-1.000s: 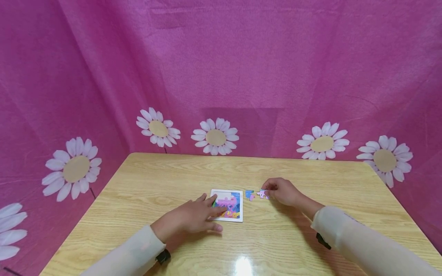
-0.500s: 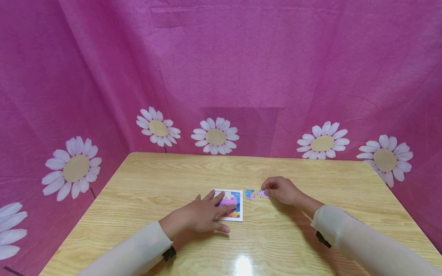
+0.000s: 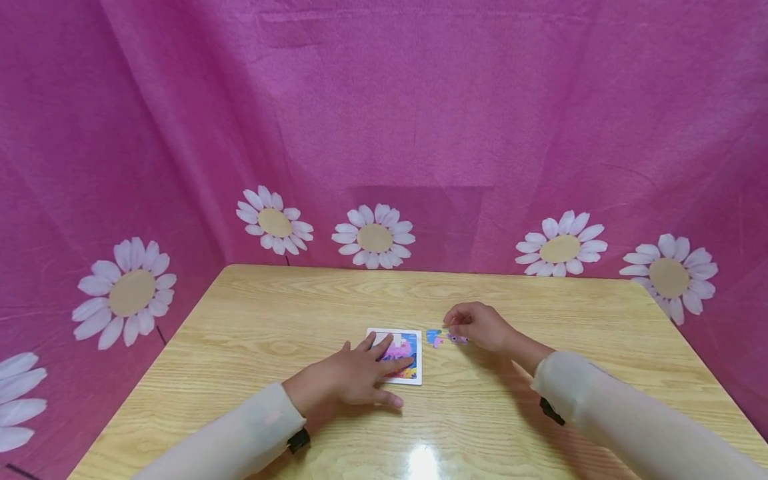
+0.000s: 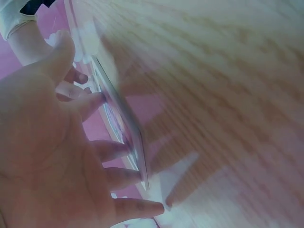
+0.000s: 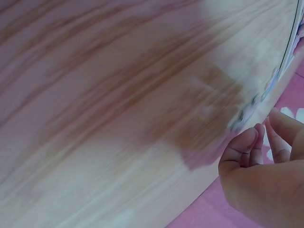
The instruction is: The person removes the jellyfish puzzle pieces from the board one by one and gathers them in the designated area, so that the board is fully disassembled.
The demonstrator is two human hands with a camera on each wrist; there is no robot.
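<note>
My left hand [image 3: 360,375] lies with fingers spread over a small white-framed jigsaw puzzle [image 3: 418,373], covering its left and lower parts. Pink, blue and yellow picture parts show, with a bare white area near the top left. In the left wrist view, fingers [image 4: 121,178] of this hand reach along the thin puzzle board [image 4: 135,137]. My right hand [image 3: 483,327] has curled fingers just above a pink puzzle piece [image 3: 459,339]; whether its fingertips pinch a piece is too small to see. Left of them lies a blue and pink puzzle piece [image 3: 433,338].
A wooden table [image 3: 288,300] bears everything. Beyond its far edge hangs a magenta cloth [image 3: 420,120] printed with large white daisies, which also runs along the left and right sides. A light reflection shines near the front.
My left hand has slid a little to the right over the puzzle. My right hand has lifted slightly and shifted left, uncovering more of the pink piece.
</note>
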